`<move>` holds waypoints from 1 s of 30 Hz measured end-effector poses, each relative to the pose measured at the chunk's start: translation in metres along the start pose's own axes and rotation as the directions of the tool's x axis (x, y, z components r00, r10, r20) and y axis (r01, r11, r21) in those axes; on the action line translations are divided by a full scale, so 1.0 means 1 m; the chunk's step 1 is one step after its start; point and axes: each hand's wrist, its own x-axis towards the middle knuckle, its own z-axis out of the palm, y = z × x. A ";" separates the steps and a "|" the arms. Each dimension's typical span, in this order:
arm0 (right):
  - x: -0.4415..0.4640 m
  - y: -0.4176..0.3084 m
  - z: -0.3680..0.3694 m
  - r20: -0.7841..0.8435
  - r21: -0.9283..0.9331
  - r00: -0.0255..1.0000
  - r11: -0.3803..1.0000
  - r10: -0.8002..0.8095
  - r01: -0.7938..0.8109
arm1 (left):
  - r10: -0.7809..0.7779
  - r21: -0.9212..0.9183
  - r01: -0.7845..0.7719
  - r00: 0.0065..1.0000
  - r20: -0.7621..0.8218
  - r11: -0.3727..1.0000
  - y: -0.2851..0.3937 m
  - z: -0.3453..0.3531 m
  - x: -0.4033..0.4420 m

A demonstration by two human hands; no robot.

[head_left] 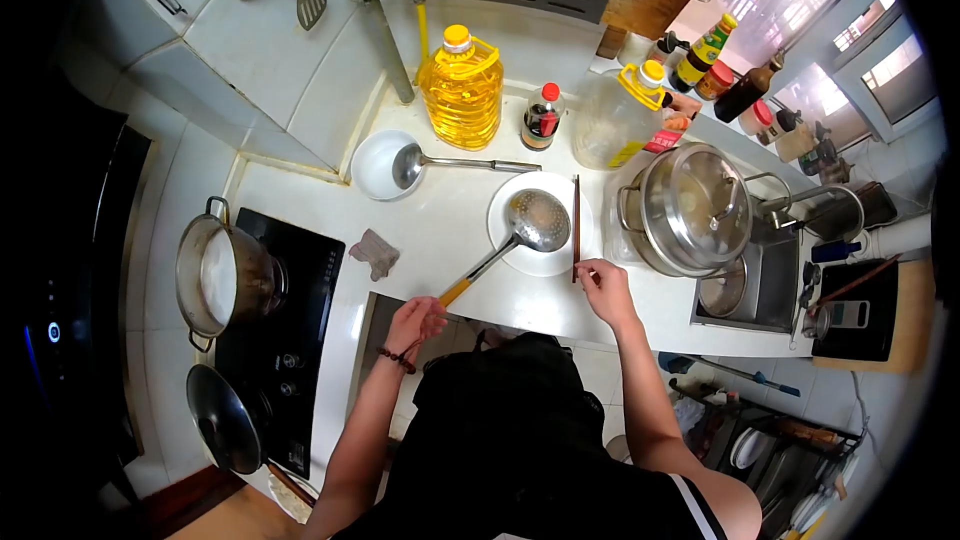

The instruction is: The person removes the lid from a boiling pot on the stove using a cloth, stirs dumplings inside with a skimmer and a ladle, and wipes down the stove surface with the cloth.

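Observation:
My left hand (pixel 418 323), with a beaded bracelet at the wrist, is closed round the yellow end of a skimmer (pixel 540 220). The skimmer's perforated bowl rests over a white plate (pixel 515 258). At the right side of the plate, my right hand (pixel 603 287) pinches the near ends of dark chopsticks (pixel 576 225), which point away from me. Behind the plate lies a metal ladle (pixel 470 163), its head in a white bowl (pixel 372 178). A crumpled cloth (pixel 374 253) is on the counter to the left.
A pot (pixel 215 275) and a lidded pan (pixel 225 420) stand at the black stove (pixel 300 340) on the left. Oil (pixel 462 100) and sauce (pixel 541 120) bottles stand behind. A steamer pot (pixel 695 205) is right, beside the sink (pixel 770 285).

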 end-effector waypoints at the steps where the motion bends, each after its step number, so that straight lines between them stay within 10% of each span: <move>1: 0.001 0.000 0.000 0.009 -0.008 1.000 1.000 0.010 -0.010 | 0.002 -0.006 -0.002 1.000 -0.005 1.000 0.001 0.001 0.000; 13: 0.052 -0.033 0.058 0.219 0.041 0.958 0.982 -0.187 0.182 | 0.053 -0.121 -0.078 0.979 -0.195 0.990 -0.018 -0.034 -0.041; 30: 0.076 -0.154 0.202 0.613 0.241 0.617 0.860 -0.494 0.449 | -0.040 -0.460 -0.308 0.796 -0.604 0.833 -0.115 -0.076 -0.146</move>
